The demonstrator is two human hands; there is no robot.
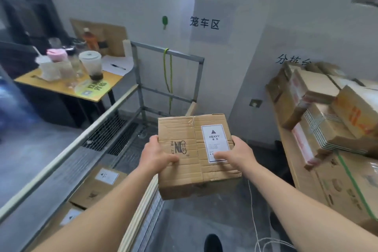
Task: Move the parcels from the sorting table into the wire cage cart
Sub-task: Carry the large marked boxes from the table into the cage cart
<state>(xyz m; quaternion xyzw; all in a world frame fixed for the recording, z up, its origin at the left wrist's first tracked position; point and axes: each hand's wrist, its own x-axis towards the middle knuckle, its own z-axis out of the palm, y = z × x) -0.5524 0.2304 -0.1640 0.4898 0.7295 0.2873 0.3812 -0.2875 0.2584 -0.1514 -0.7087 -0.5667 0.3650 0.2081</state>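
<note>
Box marked HEAVY, gripped by left hand and right hand.
Keep level; lower gently into cart, left of hands.

1 held pkg, 2 pkgs in cart.

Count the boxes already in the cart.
2. One box lies on the cart floor; a second lies nearer the camera, beside it. Others may be hidden. The held box is not counted.
</note>
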